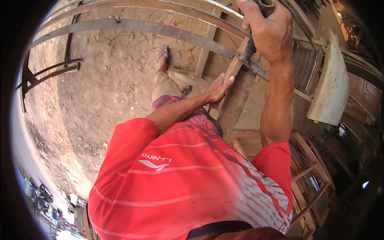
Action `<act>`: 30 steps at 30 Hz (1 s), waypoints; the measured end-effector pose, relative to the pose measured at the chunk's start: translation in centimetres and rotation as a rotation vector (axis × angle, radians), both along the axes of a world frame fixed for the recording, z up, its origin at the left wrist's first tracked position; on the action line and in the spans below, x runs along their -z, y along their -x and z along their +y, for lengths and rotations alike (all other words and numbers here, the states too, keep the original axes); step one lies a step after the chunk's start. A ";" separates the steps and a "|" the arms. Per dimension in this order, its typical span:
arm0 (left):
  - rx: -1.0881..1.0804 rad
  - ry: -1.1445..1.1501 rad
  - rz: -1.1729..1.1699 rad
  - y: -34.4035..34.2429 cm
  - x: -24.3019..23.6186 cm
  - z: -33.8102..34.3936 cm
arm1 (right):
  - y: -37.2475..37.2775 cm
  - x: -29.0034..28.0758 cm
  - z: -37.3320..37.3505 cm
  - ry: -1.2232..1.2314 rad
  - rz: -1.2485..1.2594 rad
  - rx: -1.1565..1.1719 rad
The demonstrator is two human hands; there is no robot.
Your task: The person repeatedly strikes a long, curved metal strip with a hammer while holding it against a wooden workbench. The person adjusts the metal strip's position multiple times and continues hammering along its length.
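Note:
My right hand (272,32) is closed high up round a dark hand tool with a hollow, tube-like end (267,5). Below the fist, the tool's dark lower part (251,49) meets the far end of a narrow wooden piece (237,68); its working tip is hard to make out. My left hand (219,88) grips the near part of that wooden piece, thumb and fingers along its sides. The piece lies along a wider brown plank (240,98), which slants away from my body. What my left palm touches underneath is hidden.
A long, flat board (160,29) crosses beyond my hands, with more timber behind it. A pale sheet of wood (330,86) leans at the right, and wooden frames (310,176) stand at lower right. My sandalled foot (163,54) rests on dirt ground (108,80) scattered with shavings.

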State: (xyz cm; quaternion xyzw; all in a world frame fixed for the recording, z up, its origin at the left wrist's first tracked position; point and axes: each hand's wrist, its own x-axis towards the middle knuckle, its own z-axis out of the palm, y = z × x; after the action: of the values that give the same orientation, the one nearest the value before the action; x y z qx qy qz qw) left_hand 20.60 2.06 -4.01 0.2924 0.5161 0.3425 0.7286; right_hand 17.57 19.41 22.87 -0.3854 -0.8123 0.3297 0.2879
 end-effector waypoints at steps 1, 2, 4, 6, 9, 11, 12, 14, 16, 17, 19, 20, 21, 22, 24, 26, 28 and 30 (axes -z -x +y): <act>0.032 0.053 -0.030 0.2 -0.8 -0.1 | -1.9 -0.2 -0.6 0.030 0.161 0.016; 0.019 0.000 0.017 0.0 -0.7 -0.5 | -4.3 0.2 -1.4 0.058 0.322 0.031; -0.010 -0.123 0.117 -0.4 0.0 -0.5 | -6.3 1.2 -2.8 0.017 0.459 0.021; 0.021 -0.120 0.183 -0.6 0.6 -0.7 | -7.2 1.8 -3.9 -0.111 0.409 -0.011; 0.027 -0.026 0.200 -0.2 -0.8 0.2 | -3.6 0.7 -2.5 -0.050 0.181 0.124; 0.047 0.020 0.201 -0.4 -1.6 0.1 | -0.2 2.1 -5.1 -0.287 0.183 0.034; 0.064 0.007 0.216 -0.5 -1.6 0.2 | -2.4 2.1 -4.9 -0.316 0.258 0.040; 0.044 0.007 0.250 -0.1 -1.2 0.0 | -6.7 2.2 -4.0 -0.387 0.411 0.032; 0.052 -0.041 0.255 -1.1 -0.3 -0.3 | -11.4 1.3 -3.3 0.037 0.672 0.133; 0.042 -0.037 0.227 -1.6 0.1 -0.3 | -11.3 1.1 -2.6 0.038 0.684 0.129; 0.073 0.011 0.162 -1.9 -0.1 -0.2 | -10.8 0.9 -1.6 0.078 0.679 0.150; 0.081 0.015 0.158 -1.9 0.0 -0.4 | -9.1 0.9 -1.9 -0.082 0.546 0.147; 0.083 0.023 0.163 -1.8 0.4 -0.5 | -6.6 1.2 -3.1 -0.215 0.269 0.186; 0.073 0.028 0.169 -1.5 0.9 -0.1 | -5.4 1.2 -4.6 -0.237 0.294 0.118; 0.109 -0.032 0.231 -1.0 0.8 0.3 | -4.8 1.5 -7.8 -0.265 0.329 -0.002; 0.116 -0.072 0.284 -0.6 0.2 -0.2 | -10.4 1.4 -6.8 0.019 0.663 0.020; 0.101 -0.069 0.288 -1.3 0.4 -0.1 | -14.6 -0.5 -5.5 0.282 0.984 0.047; 0.093 -0.084 0.280 -0.9 0.1 0.0 | -13.6 -0.4 -5.8 0.084 0.740 0.056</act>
State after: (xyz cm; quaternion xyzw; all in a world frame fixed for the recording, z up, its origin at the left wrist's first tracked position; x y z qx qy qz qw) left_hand 21.54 2.09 -4.08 0.3912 0.5838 0.2856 0.6516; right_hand 31.20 13.61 23.22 -0.2736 -0.6283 0.4719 0.5547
